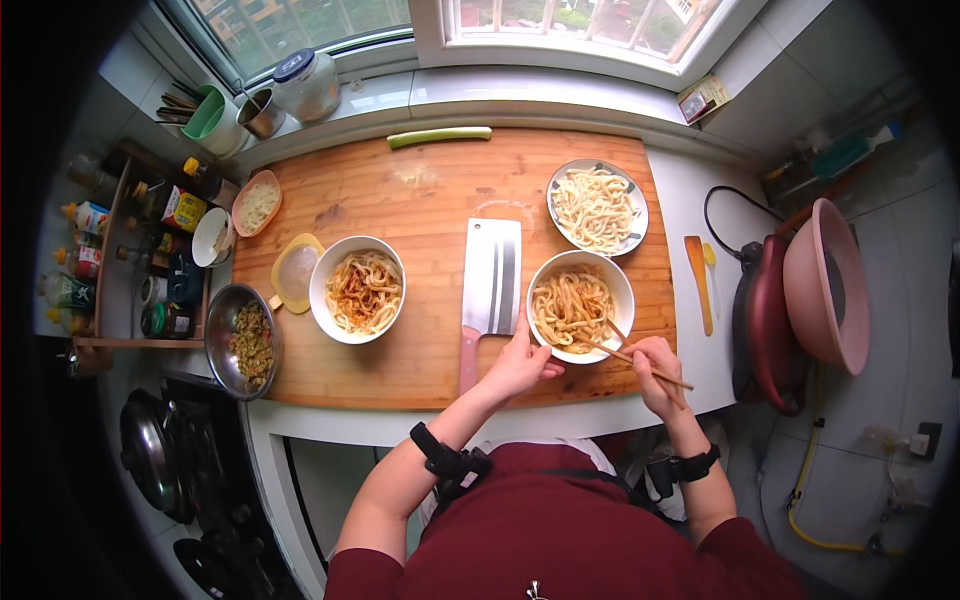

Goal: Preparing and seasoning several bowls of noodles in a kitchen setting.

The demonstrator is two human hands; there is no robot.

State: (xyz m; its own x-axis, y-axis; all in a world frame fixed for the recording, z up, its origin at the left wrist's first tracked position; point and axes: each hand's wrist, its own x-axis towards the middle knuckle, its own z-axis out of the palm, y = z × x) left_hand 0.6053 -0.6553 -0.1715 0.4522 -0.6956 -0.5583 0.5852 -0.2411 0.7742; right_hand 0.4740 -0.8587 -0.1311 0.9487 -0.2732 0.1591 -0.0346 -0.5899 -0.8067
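My right hand (657,375) holds a pair of wooden chopsticks (637,356), whose tips are in the sauced noodles (570,300) of a white bowl (534,281). Against that bowl's lower left side rests my left hand (525,358), thumb and fingers at its wall. Just left of it lies a cleaver (491,277) with a pink handle. Another white bowl (321,322) of noodles topped with reddish-brown sauce stands further left. Behind the bowl at my hands is a patterned plate (639,229) of plain noodles.
A wooden board (431,375) lies under these things. A steel bowl (217,375) of chopped food stands at its left edge, near a condiment rack (109,262). A green vegetable stalk (439,136) lies at the back. Right are a wooden spatula (698,285) and a red electric pan (765,322).
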